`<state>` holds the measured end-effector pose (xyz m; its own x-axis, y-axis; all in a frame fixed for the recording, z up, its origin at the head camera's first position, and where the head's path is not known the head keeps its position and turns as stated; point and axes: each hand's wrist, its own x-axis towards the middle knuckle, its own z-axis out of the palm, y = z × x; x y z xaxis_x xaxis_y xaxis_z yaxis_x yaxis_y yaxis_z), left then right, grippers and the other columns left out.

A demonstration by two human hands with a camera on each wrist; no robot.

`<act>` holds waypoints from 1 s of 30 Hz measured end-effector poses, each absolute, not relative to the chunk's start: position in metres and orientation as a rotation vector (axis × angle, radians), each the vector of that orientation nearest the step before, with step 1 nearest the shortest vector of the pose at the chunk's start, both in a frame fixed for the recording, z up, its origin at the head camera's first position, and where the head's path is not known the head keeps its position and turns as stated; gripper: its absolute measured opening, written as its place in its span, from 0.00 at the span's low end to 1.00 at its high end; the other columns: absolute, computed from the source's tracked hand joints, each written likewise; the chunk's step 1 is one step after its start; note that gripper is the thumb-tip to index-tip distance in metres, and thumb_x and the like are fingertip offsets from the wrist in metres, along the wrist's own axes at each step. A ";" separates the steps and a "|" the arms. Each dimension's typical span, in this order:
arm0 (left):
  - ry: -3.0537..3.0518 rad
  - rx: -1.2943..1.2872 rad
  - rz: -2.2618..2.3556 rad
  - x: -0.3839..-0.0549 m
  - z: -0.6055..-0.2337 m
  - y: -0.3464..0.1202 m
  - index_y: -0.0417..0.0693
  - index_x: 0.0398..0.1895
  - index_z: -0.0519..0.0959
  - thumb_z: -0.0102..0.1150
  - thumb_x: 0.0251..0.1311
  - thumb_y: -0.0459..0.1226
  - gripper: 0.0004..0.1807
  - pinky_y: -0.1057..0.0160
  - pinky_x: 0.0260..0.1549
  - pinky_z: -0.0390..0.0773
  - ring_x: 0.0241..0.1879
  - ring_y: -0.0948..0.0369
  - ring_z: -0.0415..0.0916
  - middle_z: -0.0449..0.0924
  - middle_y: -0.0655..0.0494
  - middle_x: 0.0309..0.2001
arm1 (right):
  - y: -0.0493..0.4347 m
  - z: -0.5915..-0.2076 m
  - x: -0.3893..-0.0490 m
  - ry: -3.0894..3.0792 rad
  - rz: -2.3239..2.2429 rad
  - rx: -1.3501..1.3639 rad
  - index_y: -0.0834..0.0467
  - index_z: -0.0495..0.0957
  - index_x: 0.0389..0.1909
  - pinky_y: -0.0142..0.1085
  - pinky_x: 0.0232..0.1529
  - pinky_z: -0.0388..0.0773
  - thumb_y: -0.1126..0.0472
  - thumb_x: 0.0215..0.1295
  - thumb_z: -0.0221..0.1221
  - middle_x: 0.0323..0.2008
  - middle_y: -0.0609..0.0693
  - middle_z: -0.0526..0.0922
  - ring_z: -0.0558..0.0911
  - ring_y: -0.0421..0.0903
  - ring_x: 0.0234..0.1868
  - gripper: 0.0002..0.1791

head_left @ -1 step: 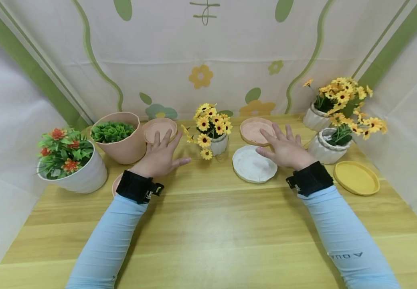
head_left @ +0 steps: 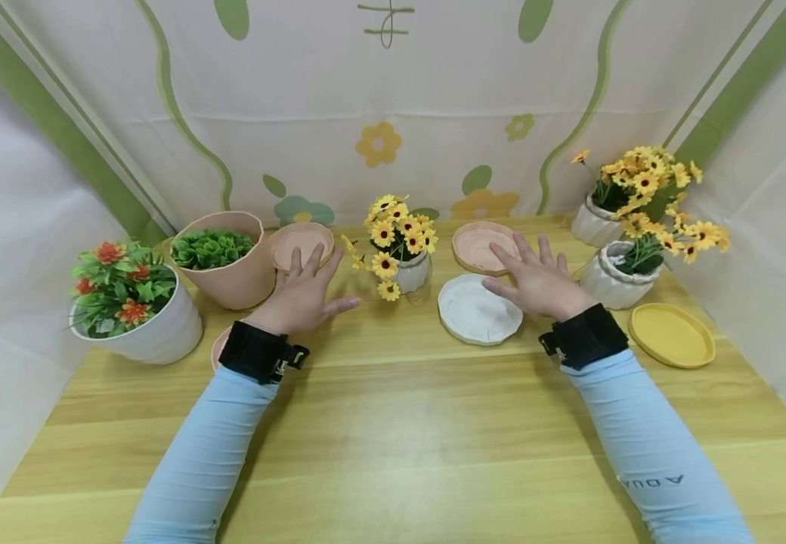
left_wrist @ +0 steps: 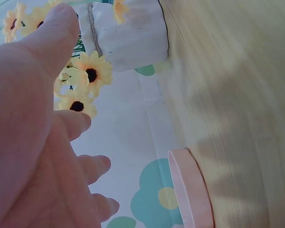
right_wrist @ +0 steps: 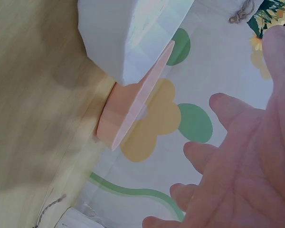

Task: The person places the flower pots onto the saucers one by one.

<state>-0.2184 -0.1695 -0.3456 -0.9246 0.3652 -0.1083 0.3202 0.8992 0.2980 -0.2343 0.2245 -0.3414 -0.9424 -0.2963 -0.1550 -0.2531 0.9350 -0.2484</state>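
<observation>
My left hand [head_left: 301, 298] is held above the table with its fingers spread and nothing in it. Its fingertips overlap the near side of a pink plant saucer [head_left: 291, 240] in the head view; the left wrist view shows a gap between them. To its right stands a white pot [head_left: 413, 273] of yellow daisies. My right hand [head_left: 539, 281], also spread and holding nothing, hovers by a white saucer [head_left: 475, 317] and a second pink saucer [head_left: 473, 240]. In the right wrist view the white saucer [right_wrist: 109, 42] appears nearer the camera than the pink one [right_wrist: 114, 114].
At left are a white pot [head_left: 162, 332] with red flowers and a pink pot [head_left: 230, 283] of green leaves. A pink saucer [head_left: 219, 349] is mostly hidden by my left wrist. Two white daisy pots [head_left: 614, 279] and a yellow saucer [head_left: 675, 336] stand right. Fabric [head_left: 284, 91] hangs behind.
</observation>
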 end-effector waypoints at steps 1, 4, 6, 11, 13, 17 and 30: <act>2.904 0.526 0.414 -0.218 -0.346 -0.169 0.58 0.80 0.32 0.44 0.66 0.67 0.51 0.25 0.63 0.33 0.71 0.31 0.20 0.29 0.40 0.78 | 0.225 -0.341 -0.234 2.902 -0.346 -0.416 0.47 0.40 0.80 0.75 0.61 0.26 0.26 0.69 0.36 0.77 0.64 0.29 0.25 0.73 0.71 0.47; 2.908 0.530 0.406 -0.218 -0.345 -0.169 0.58 0.80 0.33 0.45 0.66 0.67 0.51 0.25 0.63 0.33 0.71 0.31 0.21 0.29 0.40 0.78 | 0.225 -0.340 -0.234 2.905 -0.356 -0.420 0.47 0.41 0.80 0.75 0.61 0.26 0.26 0.69 0.36 0.77 0.64 0.29 0.24 0.72 0.71 0.47; 2.907 0.530 0.401 -0.218 -0.345 -0.169 0.58 0.80 0.33 0.45 0.66 0.67 0.51 0.25 0.63 0.33 0.71 0.31 0.21 0.29 0.40 0.78 | 0.225 -0.340 -0.233 2.907 -0.361 -0.423 0.48 0.41 0.80 0.75 0.61 0.26 0.26 0.69 0.36 0.77 0.64 0.29 0.23 0.72 0.71 0.47; 2.905 0.530 0.418 -0.217 -0.345 -0.169 0.57 0.80 0.33 0.46 0.67 0.65 0.51 0.25 0.63 0.33 0.71 0.31 0.21 0.29 0.40 0.78 | 0.226 -0.340 -0.232 2.899 -0.366 -0.418 0.48 0.41 0.80 0.75 0.61 0.27 0.26 0.69 0.37 0.77 0.64 0.29 0.23 0.71 0.71 0.47; 2.907 0.529 0.428 -0.218 -0.345 -0.169 0.57 0.80 0.33 0.47 0.67 0.65 0.51 0.25 0.62 0.33 0.71 0.31 0.21 0.30 0.39 0.78 | 0.226 -0.340 -0.233 2.899 -0.376 -0.416 0.49 0.41 0.80 0.75 0.62 0.27 0.27 0.70 0.38 0.77 0.64 0.29 0.22 0.71 0.71 0.46; 2.905 0.528 0.438 -0.219 -0.345 -0.170 0.58 0.80 0.32 0.45 0.66 0.67 0.52 0.25 0.63 0.33 0.71 0.31 0.21 0.29 0.39 0.78 | 0.228 -0.338 -0.235 2.906 -0.377 -0.422 0.49 0.42 0.80 0.75 0.62 0.27 0.28 0.71 0.38 0.77 0.65 0.30 0.23 0.72 0.71 0.46; 2.938 0.544 0.484 -0.215 -0.336 -0.176 0.54 0.81 0.35 0.48 0.68 0.62 0.50 0.27 0.65 0.33 0.72 0.31 0.23 0.31 0.37 0.78 | 0.241 -0.335 -0.237 2.947 -0.433 -0.453 0.50 0.41 0.80 0.74 0.63 0.37 0.29 0.71 0.41 0.76 0.70 0.38 0.33 0.77 0.71 0.47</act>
<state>-0.2151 -0.1761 -0.3356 -0.9291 0.3659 -0.0541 0.3291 0.8847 0.3302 -0.2370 0.2408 -0.3353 -0.9467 -0.3112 -0.0827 -0.2743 0.9139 -0.2992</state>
